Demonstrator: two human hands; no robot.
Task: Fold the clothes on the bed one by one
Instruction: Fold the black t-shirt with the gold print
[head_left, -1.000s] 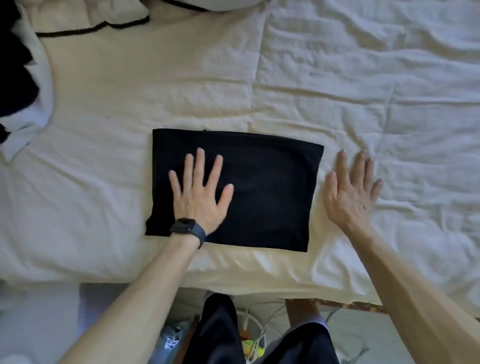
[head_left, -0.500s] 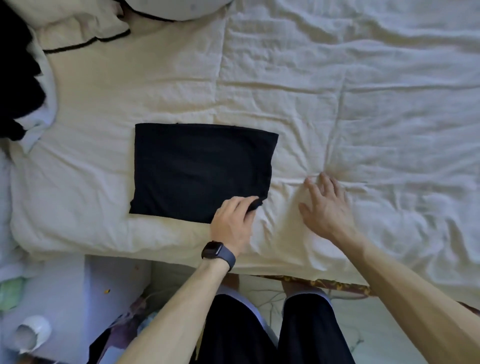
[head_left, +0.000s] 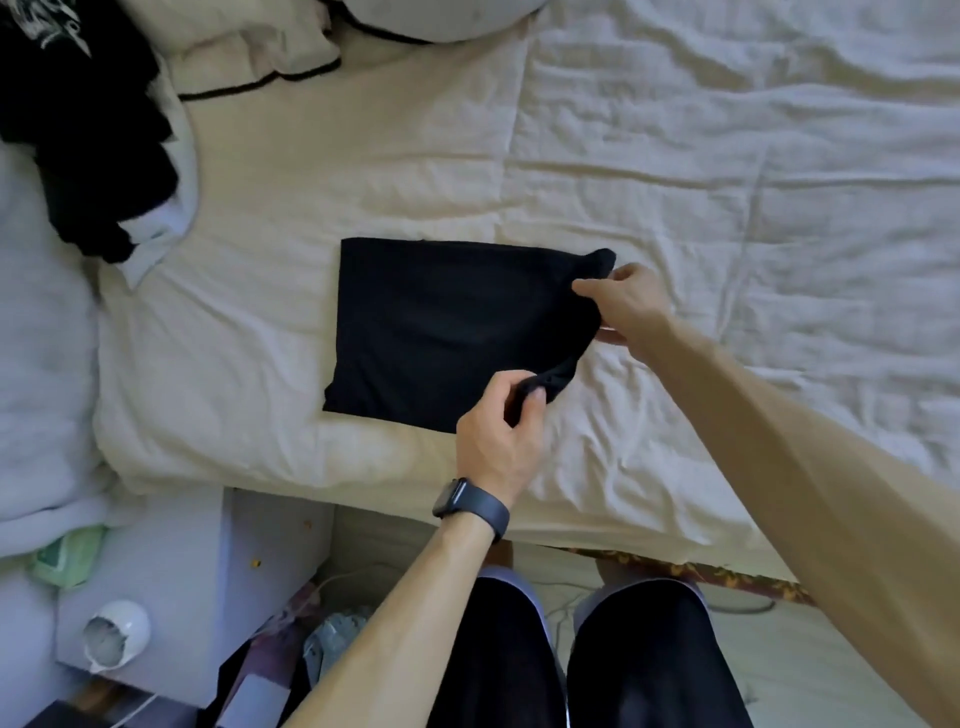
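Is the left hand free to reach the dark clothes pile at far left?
Probably not yet: the left hand pinches a corner of the folded black garment. Only sheet lies between it and the pile.

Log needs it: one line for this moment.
left hand: pinches near corner; right hand: pinches far corner; folded black cloth garment: on cream bedsheet

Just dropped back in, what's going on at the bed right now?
A person stands at the bed with a folded black garment on the cream sheet. The left hand pinches its near right corner, the right hand its far right corner, lifting that edge; the rest lies flat. A heap of dark clothes lies at far left.
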